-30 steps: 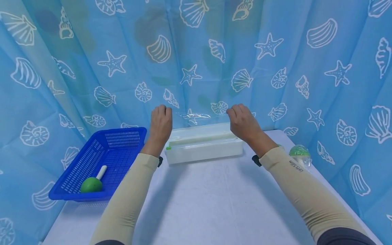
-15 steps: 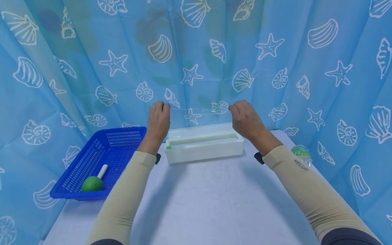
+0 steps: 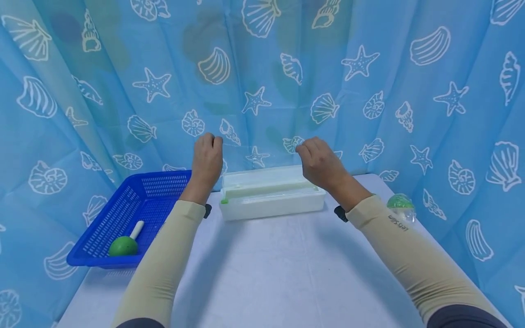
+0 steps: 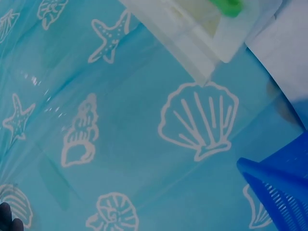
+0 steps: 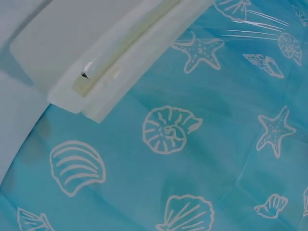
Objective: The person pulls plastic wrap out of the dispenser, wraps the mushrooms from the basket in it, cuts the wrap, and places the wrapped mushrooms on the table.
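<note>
Above the long, open white plastic box (image 3: 272, 208), in head view, your left hand (image 3: 208, 157) and right hand (image 3: 321, 163) pinched the upper edge of a thin, clear plastic film (image 3: 254, 157). That edge ran left to right between your fingers, roughly along the box's long axis; right hand looked nearer the box. Film was glossy, nearly invisible; lower end unclear.

Beige arm sleeves (image 3: 164, 255), dark lettering (image 3: 398, 223), black wrist gear (image 3: 340, 213)
</note>
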Demonstrator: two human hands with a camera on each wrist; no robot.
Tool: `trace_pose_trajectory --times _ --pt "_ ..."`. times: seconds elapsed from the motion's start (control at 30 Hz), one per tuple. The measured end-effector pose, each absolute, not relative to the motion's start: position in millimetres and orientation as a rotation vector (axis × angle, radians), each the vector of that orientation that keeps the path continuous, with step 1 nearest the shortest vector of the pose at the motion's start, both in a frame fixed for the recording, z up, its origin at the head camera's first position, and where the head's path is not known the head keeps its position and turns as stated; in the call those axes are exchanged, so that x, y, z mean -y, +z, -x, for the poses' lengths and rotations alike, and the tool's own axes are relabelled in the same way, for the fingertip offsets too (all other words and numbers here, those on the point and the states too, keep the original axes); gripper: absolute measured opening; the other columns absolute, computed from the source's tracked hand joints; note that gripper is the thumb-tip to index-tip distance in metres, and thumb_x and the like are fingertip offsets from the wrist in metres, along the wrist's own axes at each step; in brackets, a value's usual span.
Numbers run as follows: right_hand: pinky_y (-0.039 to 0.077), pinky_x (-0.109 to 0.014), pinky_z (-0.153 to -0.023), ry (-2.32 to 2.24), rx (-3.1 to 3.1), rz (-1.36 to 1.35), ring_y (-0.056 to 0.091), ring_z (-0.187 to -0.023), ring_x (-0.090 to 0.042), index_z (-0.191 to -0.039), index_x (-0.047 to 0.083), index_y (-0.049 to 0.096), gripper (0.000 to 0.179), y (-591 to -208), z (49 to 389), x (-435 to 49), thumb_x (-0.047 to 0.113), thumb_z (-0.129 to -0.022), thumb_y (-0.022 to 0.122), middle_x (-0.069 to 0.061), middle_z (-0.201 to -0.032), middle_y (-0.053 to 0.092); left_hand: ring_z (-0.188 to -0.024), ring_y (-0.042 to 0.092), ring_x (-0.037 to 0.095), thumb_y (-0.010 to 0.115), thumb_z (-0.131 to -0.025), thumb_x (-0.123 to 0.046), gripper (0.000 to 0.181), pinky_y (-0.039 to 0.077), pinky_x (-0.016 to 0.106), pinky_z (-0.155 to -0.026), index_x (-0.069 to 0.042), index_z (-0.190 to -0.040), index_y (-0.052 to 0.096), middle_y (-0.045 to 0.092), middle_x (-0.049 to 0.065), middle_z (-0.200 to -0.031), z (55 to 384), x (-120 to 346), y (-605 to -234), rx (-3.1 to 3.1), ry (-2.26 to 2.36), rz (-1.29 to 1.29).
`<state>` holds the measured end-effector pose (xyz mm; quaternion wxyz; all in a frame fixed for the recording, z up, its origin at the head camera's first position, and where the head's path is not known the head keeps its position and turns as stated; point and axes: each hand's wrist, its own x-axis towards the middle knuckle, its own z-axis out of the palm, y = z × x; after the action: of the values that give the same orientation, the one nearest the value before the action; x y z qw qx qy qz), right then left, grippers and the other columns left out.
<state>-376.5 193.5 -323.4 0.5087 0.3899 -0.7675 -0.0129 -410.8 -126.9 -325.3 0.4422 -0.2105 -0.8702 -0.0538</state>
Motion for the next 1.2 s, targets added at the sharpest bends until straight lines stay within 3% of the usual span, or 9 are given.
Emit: trace_pose_trajectory --times 0.43,0.6,1.0,1.2 --pt "0.054 -0.035 -0.071 0.001 1.835 -0.945 0.059 -0.078 -0.031 -0.099 -0.006 0.057 0.016 -310 375 -193 -0.01 -0.084 0.062 -0.019 -0.089 0.057 -0.08 0.04 0.029 0.047 -0.093 0.013 0.015 0.037 0.04 -0.07 0.005 -0.105 0.05 0.045 0.017 -0.094 409 131 -318 2.113 -0.185 0.508" --pt "0.054 -0.037 -0.073 -0.004 1.871 -0.926 0.058 -0.081 -0.032 -0.1 -0.007 0.056 0.022 -308 375 -205 -0.013 -0.081 0.064 -0.019 -0.09 0.056 -0.081 0.043 0.03 0.049 -0.089 0.017 0.021 0.039 0.04 -0.072 0.005 -0.105 0.053 0.047 0.016 -0.095 401 126 -315 2.067 -0.182 0.54" --pt "0.054 -0.039 -0.067 -0.02 1.908 -0.866 0.057 -0.073 -0.034 -0.097 -0.011 0.059 0.02 -308 381 -247 -0.017 -0.078 0.061 -0.021 -0.083 0.056 -0.081 0.047 0.029 0.053 -0.087 0.017 0.024 0.043 0.038 -0.071 0.002 -0.106 0.054 0.05 0.016 -0.094 383 95 -309 2.006 -0.195 0.688" --pt "0.054 -0.04 -0.069 -0.038 1.894 -0.842 0.057 -0.074 -0.036 -0.101 -0.011 0.058 0.016 -301 372 -258 -0.013 -0.084 0.058 -0.023 -0.086 0.058 -0.08 0.047 0.029 0.052 -0.088 0.017 0.024 0.043 0.037 -0.07 0.003 -0.106 0.054 0.05 0.017 -0.094 371 89 -297 1.961 -0.21 0.716"
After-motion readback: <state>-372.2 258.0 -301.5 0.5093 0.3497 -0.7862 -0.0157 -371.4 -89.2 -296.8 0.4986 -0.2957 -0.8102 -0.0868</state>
